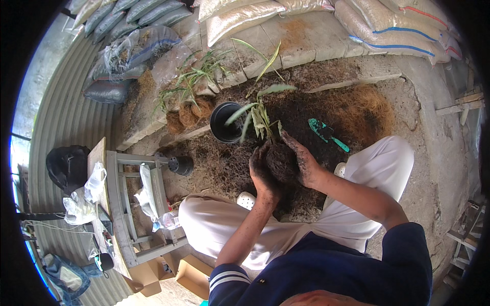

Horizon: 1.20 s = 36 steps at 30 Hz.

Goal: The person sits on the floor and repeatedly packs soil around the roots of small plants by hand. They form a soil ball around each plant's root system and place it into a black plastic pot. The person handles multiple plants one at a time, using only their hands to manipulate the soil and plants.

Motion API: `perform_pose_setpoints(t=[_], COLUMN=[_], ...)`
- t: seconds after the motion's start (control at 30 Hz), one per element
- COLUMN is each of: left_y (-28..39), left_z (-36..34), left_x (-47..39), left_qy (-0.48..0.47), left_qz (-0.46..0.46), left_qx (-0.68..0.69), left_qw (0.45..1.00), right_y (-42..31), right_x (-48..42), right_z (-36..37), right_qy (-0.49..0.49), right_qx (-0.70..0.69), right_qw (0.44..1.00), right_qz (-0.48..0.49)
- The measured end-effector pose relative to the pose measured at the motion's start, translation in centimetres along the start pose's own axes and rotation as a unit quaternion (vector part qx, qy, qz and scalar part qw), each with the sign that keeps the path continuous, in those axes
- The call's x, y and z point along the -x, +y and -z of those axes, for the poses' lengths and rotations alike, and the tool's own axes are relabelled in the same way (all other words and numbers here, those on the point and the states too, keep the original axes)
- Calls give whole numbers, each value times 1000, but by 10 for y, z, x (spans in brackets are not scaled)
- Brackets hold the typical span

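Between my two soil-covered hands is the dark root ball (281, 162) of a leafy plant (260, 118), whose leaves lean up and to the left. My left hand (262, 170) cups its left side, my right hand (300, 158) its right side. Just beyond the leaves stands a black plastic pot (226, 122); its inside looks dark. A green hand trowel (328, 135), smeared with soil, lies on dark soil (294, 111) to the right. Fibre-wrapped root balls (188, 116) with long-leaved plants (203, 72) sit beyond the pot at the left.
Brown fibre (363, 111) is heaped at the right. A small black pot (180, 165) lies beside a grey bench (115, 191), with a plastic bottle (166, 222) near my left knee. Filled sacks (245, 19) line the far side. Open cardboard boxes (195, 275) are at lower left.
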<state>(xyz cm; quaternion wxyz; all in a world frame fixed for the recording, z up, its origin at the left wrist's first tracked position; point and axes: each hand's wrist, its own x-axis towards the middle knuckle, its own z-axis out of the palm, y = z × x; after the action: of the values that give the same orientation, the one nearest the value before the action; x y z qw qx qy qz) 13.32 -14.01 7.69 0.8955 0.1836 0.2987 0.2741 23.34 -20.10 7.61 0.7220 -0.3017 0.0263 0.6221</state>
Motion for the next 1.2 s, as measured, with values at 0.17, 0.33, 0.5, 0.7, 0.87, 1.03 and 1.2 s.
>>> perform_pose_setpoints(t=[0.17,0.33,0.5,0.7,0.87,1.03,1.2], left_y=[8,-10,-24,-23,-28,-31,-16], left_z=[-26,18,20,11,11,12,9], left_x=[11,-8,-6,4,7,5,0], left_qy=[67,-2,-61,-78,-65,-68,-117], left_qz=[-25,-112,-245,-373,-437,-424,-451], left_qx=[-25,-103,-262,-456,-497,-496,-498], left_qw=[997,988,931,804,747,755,731], right_y=[-2,-11,-10,-7,-6,-8,-10], right_x=[3,6,3,10,14,18,18], right_z=[-6,-10,-3,-7,-2,-3,-5], right_qy=[22,20,15,62,80,93,32], right_qx=[-17,-38,-108,-121,-100,-73,-76], right_qw=[999,999,994,991,992,993,996], right_qz=[18,4,17,11,-1,3,22])
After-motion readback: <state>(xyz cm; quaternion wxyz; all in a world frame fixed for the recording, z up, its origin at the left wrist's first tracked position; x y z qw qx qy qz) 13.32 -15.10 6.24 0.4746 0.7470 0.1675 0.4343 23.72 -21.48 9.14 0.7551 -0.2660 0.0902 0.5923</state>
